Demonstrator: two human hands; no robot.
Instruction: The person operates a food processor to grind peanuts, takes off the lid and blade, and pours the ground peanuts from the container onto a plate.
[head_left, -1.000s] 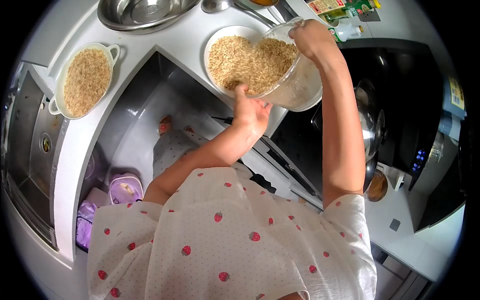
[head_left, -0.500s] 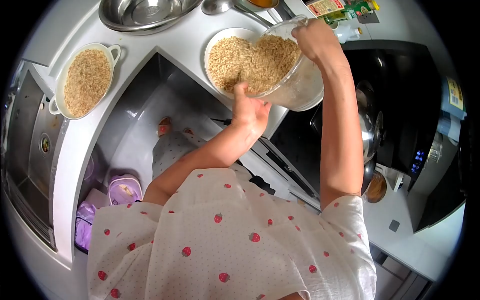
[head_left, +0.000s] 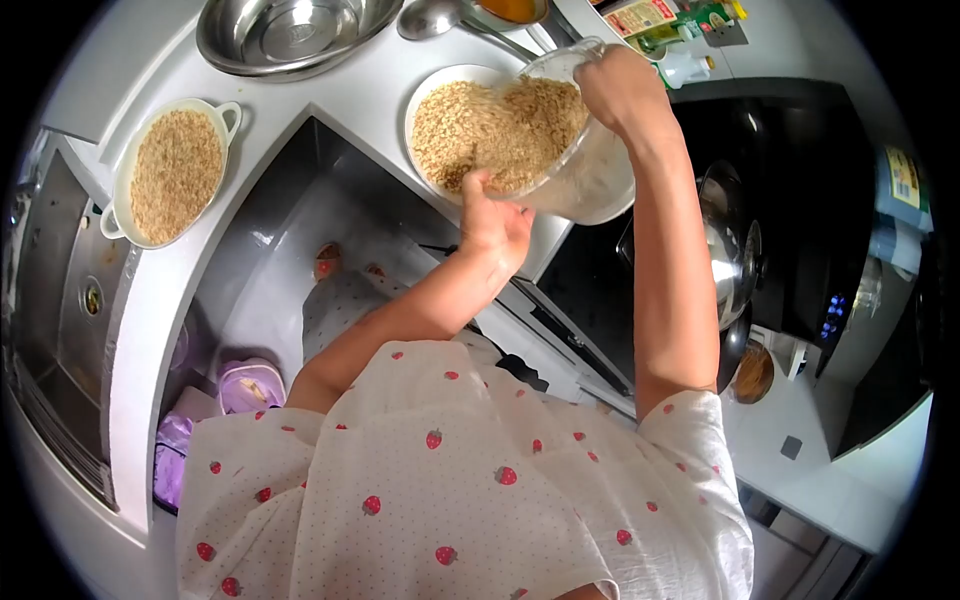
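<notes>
A clear mixing bowl [head_left: 600, 185] is tilted to the left over a white dish [head_left: 415, 110], and oats [head_left: 450, 125] lie in both. My right hand [head_left: 625, 88] grips the clear bowl at its upper rim. Below, my left hand [head_left: 495, 225] supports the same bowl's lower rim, with the thumb up beside the oats. A second, white oval dish with two handles [head_left: 119, 190] stands at the left, filled with flat oats [head_left: 175, 175].
A steel basin [head_left: 300, 35], a ladle [head_left: 428, 18] and an orange-filled bowl [head_left: 515, 8] stand at the back. Bottles [head_left: 685, 70] are at the upper right, a black hob with a lidded pan [head_left: 728, 260] at the right, a sink [head_left: 75, 290] at the left.
Oats have shifted from the tilted clear bowl toward the white dish. Both hands keep their hold and sit slightly further left in view, as the view itself has shifted a little.
</notes>
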